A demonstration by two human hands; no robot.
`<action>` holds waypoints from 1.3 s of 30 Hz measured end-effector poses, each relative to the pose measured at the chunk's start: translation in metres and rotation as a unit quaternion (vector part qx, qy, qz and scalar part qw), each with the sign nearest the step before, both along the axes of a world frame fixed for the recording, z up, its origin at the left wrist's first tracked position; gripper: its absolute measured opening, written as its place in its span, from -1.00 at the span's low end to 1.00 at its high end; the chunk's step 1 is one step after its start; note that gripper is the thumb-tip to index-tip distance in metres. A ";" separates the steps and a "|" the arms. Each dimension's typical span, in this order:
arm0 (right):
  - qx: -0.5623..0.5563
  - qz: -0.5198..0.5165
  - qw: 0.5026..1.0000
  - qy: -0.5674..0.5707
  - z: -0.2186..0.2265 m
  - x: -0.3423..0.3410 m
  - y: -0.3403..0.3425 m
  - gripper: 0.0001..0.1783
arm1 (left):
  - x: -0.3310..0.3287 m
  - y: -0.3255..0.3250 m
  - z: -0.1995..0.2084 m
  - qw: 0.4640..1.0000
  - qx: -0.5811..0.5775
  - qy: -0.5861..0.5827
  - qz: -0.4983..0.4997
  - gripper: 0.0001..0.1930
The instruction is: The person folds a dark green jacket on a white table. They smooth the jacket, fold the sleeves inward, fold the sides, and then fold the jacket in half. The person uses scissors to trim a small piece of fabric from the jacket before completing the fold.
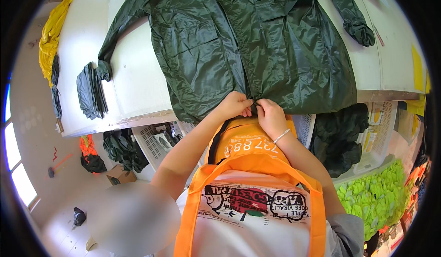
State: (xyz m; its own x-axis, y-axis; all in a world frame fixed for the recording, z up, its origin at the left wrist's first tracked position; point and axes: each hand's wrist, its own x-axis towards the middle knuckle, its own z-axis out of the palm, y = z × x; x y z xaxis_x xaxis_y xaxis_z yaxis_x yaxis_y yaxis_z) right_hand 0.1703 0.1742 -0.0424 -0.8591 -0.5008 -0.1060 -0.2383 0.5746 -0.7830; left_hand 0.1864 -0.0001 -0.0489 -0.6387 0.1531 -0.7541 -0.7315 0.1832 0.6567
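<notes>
A shiny dark green rain jacket [294, 59] lies front side up on the white table [131, 80], its hem toward me and its sleeves spread outward. My left hand [236, 105] is closed, pinching the jacket's front edge at the hem by the centre opening. Close beside it, my right hand [271, 117] grips the other front edge with thumb and fingers. Both hands meet at the bottom of the front opening; whether a zip end is between the fingertips is too small to tell. A beaded bracelet [281, 136] circles my right wrist.
A stack of folded dark strips [91, 91] lies by the left cuff. Yellow fabric [54, 32] hangs at the table's far left. Under the table are a white crate [149, 146] and dark garments [340, 137]. Lime green garments [374, 195] are piled at lower right; a cardboard box [121, 175] sits lower left.
</notes>
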 end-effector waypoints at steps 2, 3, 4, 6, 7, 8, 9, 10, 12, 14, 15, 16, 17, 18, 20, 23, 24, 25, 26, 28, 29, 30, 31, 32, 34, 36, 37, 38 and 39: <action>-0.009 0.010 1.000 -0.009 0.004 0.000 0.002 -0.93 | 0.000 0.002 0.006 0.999 0.034 -0.009 0.026 -0.72; -0.014 0.016 1.000 -0.013 0.006 0.000 0.003 -0.93 | 0.000 0.002 0.008 0.999 0.030 -0.007 0.027 -0.72; -0.012 0.029 0.999 -0.004 0.007 0.000 0.004 -0.91 | 0.001 0.003 0.009 0.999 0.026 -0.004 0.029 -0.71; -0.008 0.055 0.998 0.014 0.009 -0.001 0.004 -0.88 | 0.002 0.005 0.009 0.999 0.008 0.001 0.033 -0.71; 0.003 0.071 0.997 0.026 0.013 -0.004 0.003 -0.86 | 0.001 0.006 0.008 0.999 -0.005 0.005 0.033 -0.70; 0.015 0.087 0.995 0.039 0.018 -0.007 0.003 -0.85 | 0.001 0.007 0.007 0.999 -0.018 0.010 0.033 -0.70; 0.027 0.102 0.993 0.053 0.022 -0.009 0.001 -0.83 | 0.005 0.006 0.006 0.998 -0.048 0.023 0.019 -0.69; 0.027 0.106 0.991 0.072 0.018 -0.012 0.000 -0.80 | 0.007 0.008 0.003 0.996 -0.074 0.041 0.003 -0.69; 0.050 0.140 0.984 0.094 0.010 -0.014 0.002 -0.84 | 0.002 0.011 0.007 0.983 -0.139 0.106 -0.050 -0.67; 0.023 0.148 0.984 0.095 0.010 -0.018 0.002 -0.87 | -0.001 0.016 0.020 0.921 -0.299 0.221 -0.111 -0.66; 0.018 0.157 0.985 0.072 0.013 -0.022 0.003 -0.87 | -0.006 0.022 0.030 0.854 -0.412 0.289 -0.131 -0.66; 0.020 0.165 0.985 0.051 0.014 -0.025 0.005 -0.86 | -0.017 0.025 0.041 0.849 -0.443 0.277 -0.076 -0.68; 0.018 0.185 0.982 0.043 0.015 -0.028 0.006 -0.85 | -0.027 0.027 0.048 0.842 -0.471 0.262 -0.021 -0.70; 0.004 0.195 0.980 0.030 0.015 -0.031 0.005 -0.85 | -0.040 0.023 0.049 0.824 -0.500 0.265 0.005 -0.76; -0.009 0.235 0.971 -0.045 0.023 -0.051 0.012 -0.83 | -0.059 0.017 0.054 0.793 -0.512 0.330 -0.018 -0.66; -0.050 0.244 0.957 -0.150 0.072 -0.124 0.039 -0.76 | -0.054 0.016 0.009 0.789 -0.540 0.289 -0.053 -0.37; -0.073 0.158 0.984 -0.038 0.097 -0.166 0.056 -0.73 | -0.049 0.018 -0.001 0.789 -0.547 0.273 -0.059 -0.34; 0.008 0.095 0.992 0.077 0.100 -0.205 0.085 -0.77 | -0.038 0.024 -0.001 0.792 -0.544 0.270 -0.063 -0.31; -0.043 -0.015 0.998 0.045 0.075 -0.258 0.128 -0.78 | -0.026 0.029 0.000 0.790 -0.547 0.267 -0.069 -0.31; 0.029 -0.136 0.966 0.218 -0.018 -0.395 0.276 -0.67 | 0.004 0.043 0.009 0.803 -0.530 0.264 -0.073 -0.28; 0.088 -0.167 0.952 0.242 -0.068 -0.456 0.346 -0.61 | 0.018 0.050 0.016 0.810 -0.521 0.255 -0.082 -0.28; 0.153 -0.189 0.940 0.240 -0.123 -0.505 0.410 -0.57 | 0.030 0.057 0.022 0.821 -0.506 0.246 -0.095 -0.28; 0.229 -0.182 0.925 0.240 -0.151 -0.539 0.480 -0.51 | 0.029 0.057 0.014 0.821 -0.498 0.259 -0.103 -0.28; 0.305 -0.166 0.900 0.262 -0.145 -0.575 0.538 -0.44 | 0.026 0.059 -0.005 0.828 -0.475 0.284 -0.090 -0.28; 0.411 -0.139 0.862 0.262 -0.142 -0.615 0.568 -0.37 | 0.031 0.072 -0.023 0.835 -0.459 0.298 -0.061 -0.27; 0.417 -0.146 0.881 0.169 -0.195 -0.598 0.508 -0.39 | 0.041 0.083 0.002 0.843 -0.476 0.239 -0.073 -0.27; 0.416 -0.153 0.882 0.156 -0.195 -0.599 0.493 -0.40 | 0.039 0.084 0.004 0.845 -0.475 0.235 -0.075 -0.27; 0.421 -0.163 0.880 0.148 -0.190 -0.597 0.486 -0.41 | 0.038 0.081 0.005 0.843 -0.479 0.234 -0.074 -0.27; 0.422 -0.163 0.880 0.145 -0.179 -0.598 0.474 -0.42 | 0.039 0.082 0.004 0.846 -0.473 0.238 -0.072 -0.26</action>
